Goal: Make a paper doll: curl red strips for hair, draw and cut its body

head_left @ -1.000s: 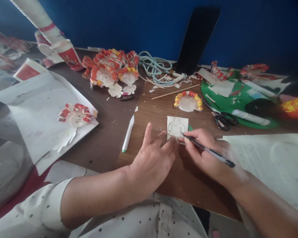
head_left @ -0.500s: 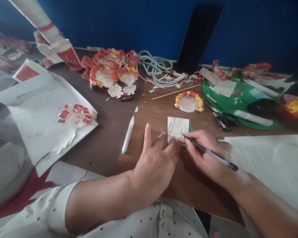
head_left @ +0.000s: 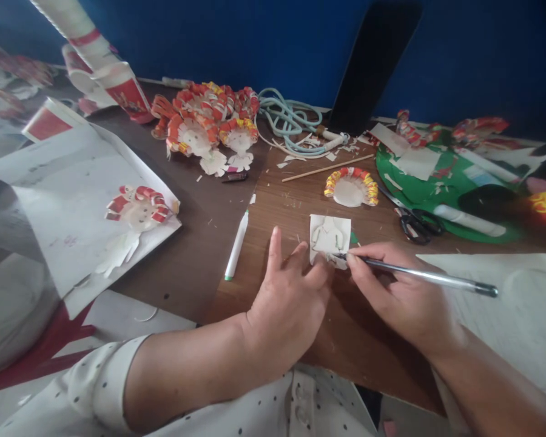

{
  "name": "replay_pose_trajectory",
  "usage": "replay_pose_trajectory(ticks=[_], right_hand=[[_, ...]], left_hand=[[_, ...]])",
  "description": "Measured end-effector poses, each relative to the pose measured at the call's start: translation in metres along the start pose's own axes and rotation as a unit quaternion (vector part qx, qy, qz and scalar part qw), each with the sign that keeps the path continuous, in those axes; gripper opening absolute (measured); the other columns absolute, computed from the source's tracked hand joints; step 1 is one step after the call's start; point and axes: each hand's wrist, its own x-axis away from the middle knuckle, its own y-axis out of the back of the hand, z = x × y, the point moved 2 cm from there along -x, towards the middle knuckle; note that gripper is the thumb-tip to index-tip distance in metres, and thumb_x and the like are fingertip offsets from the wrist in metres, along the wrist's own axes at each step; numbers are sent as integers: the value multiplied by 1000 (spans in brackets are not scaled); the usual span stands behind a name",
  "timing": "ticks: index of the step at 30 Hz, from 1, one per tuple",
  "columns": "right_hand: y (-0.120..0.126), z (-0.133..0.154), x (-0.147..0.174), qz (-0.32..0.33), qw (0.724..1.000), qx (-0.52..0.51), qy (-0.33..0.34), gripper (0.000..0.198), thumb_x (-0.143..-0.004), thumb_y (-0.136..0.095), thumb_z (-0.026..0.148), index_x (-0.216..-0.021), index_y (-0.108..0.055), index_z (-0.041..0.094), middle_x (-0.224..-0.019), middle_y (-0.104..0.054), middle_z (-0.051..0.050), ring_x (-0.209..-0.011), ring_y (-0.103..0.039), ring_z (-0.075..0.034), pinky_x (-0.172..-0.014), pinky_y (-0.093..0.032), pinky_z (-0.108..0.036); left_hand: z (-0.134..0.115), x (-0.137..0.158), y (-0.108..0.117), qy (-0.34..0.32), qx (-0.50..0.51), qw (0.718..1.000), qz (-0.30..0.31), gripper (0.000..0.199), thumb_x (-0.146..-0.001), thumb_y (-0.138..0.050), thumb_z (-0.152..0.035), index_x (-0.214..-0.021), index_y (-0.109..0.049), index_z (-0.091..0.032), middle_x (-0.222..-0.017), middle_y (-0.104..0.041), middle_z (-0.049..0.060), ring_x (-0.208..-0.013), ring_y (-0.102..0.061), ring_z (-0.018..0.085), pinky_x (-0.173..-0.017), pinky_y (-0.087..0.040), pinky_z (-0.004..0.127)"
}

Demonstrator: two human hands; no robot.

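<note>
pen is pinched in the right hand, its tip at the lower part of the small paper on the table, where the left hand, open, rests its fingertips.

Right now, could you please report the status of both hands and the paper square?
Left hand on paper square, lower left. Right hand holding pen, tip near the square's lower edge. Scissors and white marker lie apart from it.

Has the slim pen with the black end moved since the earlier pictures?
Yes, the slim pen has: its back end swung rightward, judged against the black-handled metal scissors.
</note>
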Motion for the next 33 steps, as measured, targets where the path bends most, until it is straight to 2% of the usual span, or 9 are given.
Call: replay_pose_trajectory(ticks=[9, 23, 33], right_hand=[[-3, -1, 1, 6, 1000, 13, -1, 16, -89, -58, 35, -94, -66, 21, -85, -73, -4, -73, -69, -20, -67, -53, -32], [-5, 4, -2, 13, 999, 44, 20, 15, -90, -57, 34, -92, -65, 21, -83, -73, -4, -71, -70, -21, -62, -51, -31], [-4, -1, 0, 37, 999, 10, 6, 16, -90, -57, 35, -91, -65, 21, -81, -71, -3, -68, -67, -19, -65, -51, -31]], left_hand=[[0, 0, 2, -6, 4, 1000, 16, 30, -90, -51, -21, -113, -69, -22, -121, -61, 5, -122, -53, 31, -116, -9, 71], [0, 0, 0, -12, 5, 1000, 14, 31, -90, -50, -19, -115, -68, -21, -122, -62, 5, -123, -53, 32, -115, -10, 72], [0, 0, 0, -9, 3, 1000, 21, 33, -88, -52, -19, -117, -68, -21, -123, -61, 5, -123, -52, 32, -117, -2, 71]])
